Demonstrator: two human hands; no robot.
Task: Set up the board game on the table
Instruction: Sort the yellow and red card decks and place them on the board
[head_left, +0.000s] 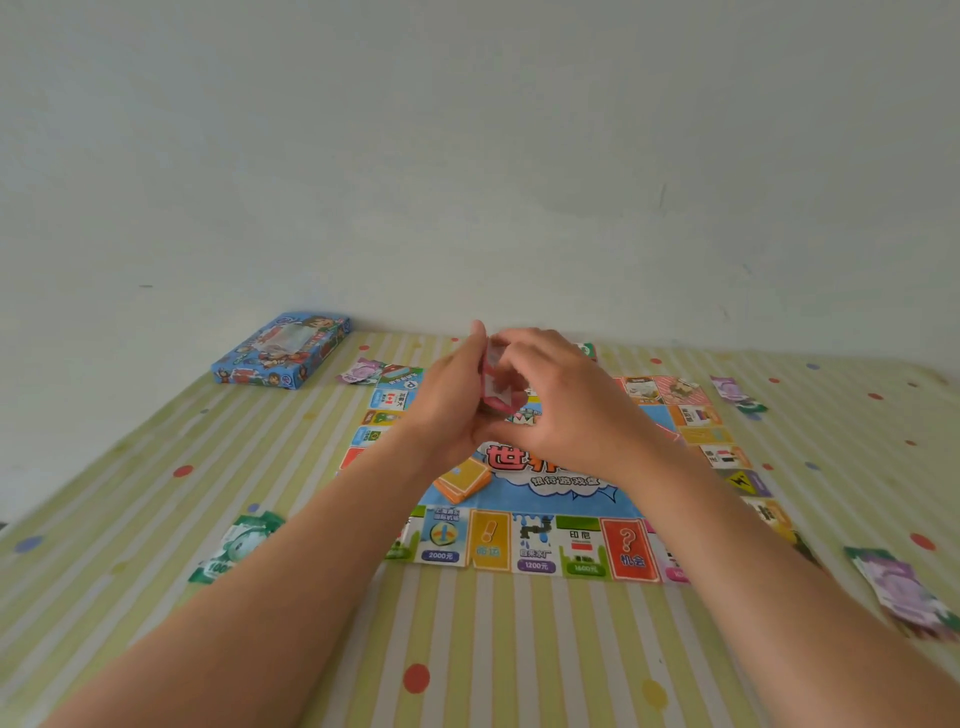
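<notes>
The paper game board (540, 545) lies flat in the middle of the table, its coloured squares around a blue centre. Above the board's middle, my left hand (449, 402) and my right hand (566, 410) hold a stack of red cards (496, 389) between them, fingers closed on its edges. An orange card stack (464, 479) rests on the board's blue centre, just below my left wrist. My forearms hide parts of the board's left and right sides.
The blue game box (280, 352) lies at the far left near the wall. Paper money piles sit around the board: green at the near left (236, 545), purple at the far left (359, 370), far right (737, 392) and near right (904, 590). The tablecloth (493, 649) is striped.
</notes>
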